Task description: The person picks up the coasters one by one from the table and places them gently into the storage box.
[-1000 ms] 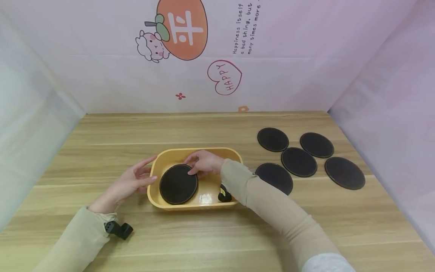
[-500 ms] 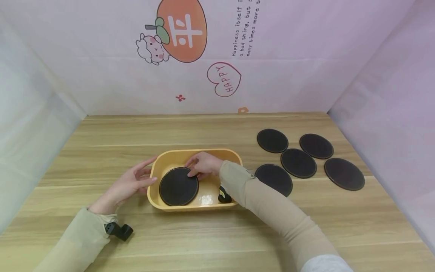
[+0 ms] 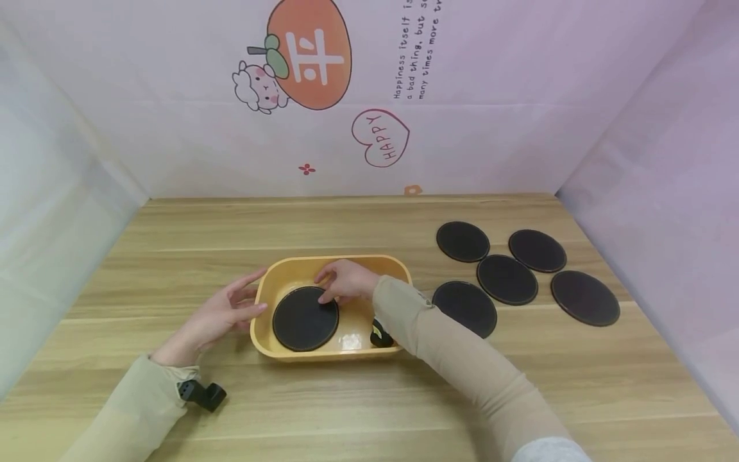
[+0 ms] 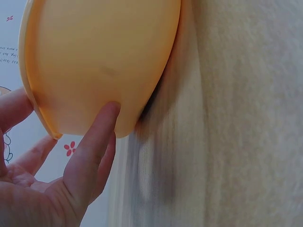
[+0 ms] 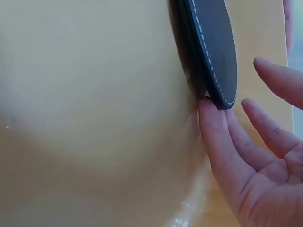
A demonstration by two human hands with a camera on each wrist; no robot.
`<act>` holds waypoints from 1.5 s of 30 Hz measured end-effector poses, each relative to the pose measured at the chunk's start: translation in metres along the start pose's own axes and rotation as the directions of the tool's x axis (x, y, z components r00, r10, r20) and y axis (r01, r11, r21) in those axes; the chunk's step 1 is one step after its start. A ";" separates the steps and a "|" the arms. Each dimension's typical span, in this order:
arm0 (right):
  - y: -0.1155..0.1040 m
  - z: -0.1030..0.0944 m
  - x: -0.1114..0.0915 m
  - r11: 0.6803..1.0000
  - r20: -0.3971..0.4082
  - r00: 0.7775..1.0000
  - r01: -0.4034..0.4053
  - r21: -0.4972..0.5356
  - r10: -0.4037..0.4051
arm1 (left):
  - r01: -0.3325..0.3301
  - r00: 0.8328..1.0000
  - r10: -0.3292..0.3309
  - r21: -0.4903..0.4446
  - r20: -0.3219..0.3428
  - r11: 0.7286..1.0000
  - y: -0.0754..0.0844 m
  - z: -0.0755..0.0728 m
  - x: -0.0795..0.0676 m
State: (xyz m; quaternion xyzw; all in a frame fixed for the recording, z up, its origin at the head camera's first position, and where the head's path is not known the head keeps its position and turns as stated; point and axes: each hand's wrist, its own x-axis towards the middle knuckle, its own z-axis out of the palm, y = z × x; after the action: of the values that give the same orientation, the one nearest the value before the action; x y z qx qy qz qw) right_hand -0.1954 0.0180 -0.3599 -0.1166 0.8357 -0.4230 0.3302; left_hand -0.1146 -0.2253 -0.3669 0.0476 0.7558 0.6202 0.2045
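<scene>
Inside a yellow plastic bin point(image 3: 294, 273) on the wood-grain table point(image 3: 173, 256), a round black coaster with stitched edging point(image 3: 303, 321) is lying toward the left end. From where I'm standing, neither hand is pinching anything. The right hand point(image 3: 349, 280) is touching the coaster's edge on the side facing the middle of the bin, with a fingertip or two in contact and the thumb hanging off the top face. The left hand point(image 3: 216, 314) is steadying the bin's left end, fingers spread along the wall and rim. Can't tell if the coaster's sitting fully flat.

Imo handling it well means staying gentle: working low at that edge, tilting as little as possible, and leaving the left hand there so the bin isn't skating around.

Room-wise, the coaster is sitting close to the left and front walls, so the open floor is on the right, partly hidden by the right sleeve point(image 3: 404, 308). Outside, five more black coasters point(image 3: 508, 279) are lying to the right, the nearest peeking out past that forearm, so I'd be watching the elbow.
</scene>
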 end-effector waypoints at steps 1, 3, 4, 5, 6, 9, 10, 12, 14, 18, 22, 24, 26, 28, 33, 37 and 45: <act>0.000 0.000 0.000 1.000 -0.005 1.000 0.003 -0.008 -0.003 | 0.001 1.000 -0.001 0.000 -0.001 1.000 0.000 0.000 0.000; 0.000 0.000 0.000 1.000 -0.012 1.000 0.009 -0.021 -0.009 | 0.001 1.000 -0.001 0.000 -0.005 1.000 0.000 0.000 0.000; 0.000 0.000 0.000 1.000 -0.016 1.000 0.013 -0.027 -0.013 | 0.001 1.000 -0.001 0.001 -0.006 1.000 0.000 0.000 0.000; -0.001 0.000 0.000 0.999 -0.018 1.000 0.017 -0.032 -0.017 | 0.001 1.000 -0.001 0.002 -0.007 1.000 0.000 0.000 0.000; -0.001 0.000 0.000 0.999 -0.018 1.000 0.020 -0.037 -0.021 | 0.000 1.000 0.000 0.004 -0.008 1.000 0.000 0.000 0.000; -0.002 -0.001 -0.003 0.998 -0.015 0.999 0.035 -0.049 -0.036 | -0.001 1.000 0.001 0.007 -0.007 1.000 0.000 0.000 0.000; -0.003 -0.002 -0.004 0.998 -0.014 0.999 0.043 -0.054 -0.044 | -0.001 1.000 0.001 0.009 -0.007 1.000 0.000 0.000 0.000; -0.004 -0.003 -0.006 0.997 -0.013 0.998 0.061 -0.052 -0.062 | -0.001 1.000 0.001 0.010 -0.006 1.000 0.000 0.000 0.000; -0.005 -0.005 -0.008 0.996 -0.010 0.997 0.078 -0.039 -0.078 | -0.001 1.000 0.001 0.010 -0.005 1.000 0.000 0.000 0.000; -0.007 -0.009 -0.013 0.995 0.009 0.995 0.096 0.001 -0.096 | -0.003 1.000 0.003 0.008 -0.002 1.000 0.000 0.000 0.000; -0.010 -0.015 -0.017 0.993 0.038 0.993 0.107 0.054 -0.110 | -0.003 1.000 0.003 0.007 0.000 1.000 0.000 0.001 -0.001; -0.013 -0.018 -0.020 0.989 0.056 0.991 0.116 0.093 -0.122 | -0.004 1.000 0.004 0.007 0.000 1.000 0.000 0.000 -0.001; -0.016 -0.022 -0.024 0.983 0.065 0.989 0.125 0.131 -0.135 | -0.004 1.000 0.004 0.006 -0.001 1.000 0.000 0.000 -0.001; -0.020 -0.025 -0.028 0.978 0.065 0.987 0.133 0.158 -0.145 | -0.004 1.000 0.004 0.006 -0.001 1.000 0.000 0.000 -0.001; -0.025 -0.032 -0.036 0.971 0.049 0.985 0.154 0.185 -0.165 | -0.002 1.000 0.002 0.005 -0.001 1.000 0.000 0.000 0.000; -0.025 -0.037 -0.041 0.968 0.042 0.983 0.169 0.187 -0.180 | 0.001 1.000 -0.001 0.006 -0.005 1.000 -0.001 -0.001 0.000; -0.015 -0.053 -0.059 0.955 -0.001 0.976 0.215 0.202 -0.219 | -0.002 1.000 0.002 0.006 0.000 1.000 -0.001 -0.001 0.001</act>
State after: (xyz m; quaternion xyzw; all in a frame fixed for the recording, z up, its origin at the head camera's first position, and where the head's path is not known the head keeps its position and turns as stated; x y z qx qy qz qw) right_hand -0.1866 0.0703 -0.2989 -0.1780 0.7673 -0.5378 0.3007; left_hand -0.1153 -0.2263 -0.3680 0.0488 0.7575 0.6183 0.2037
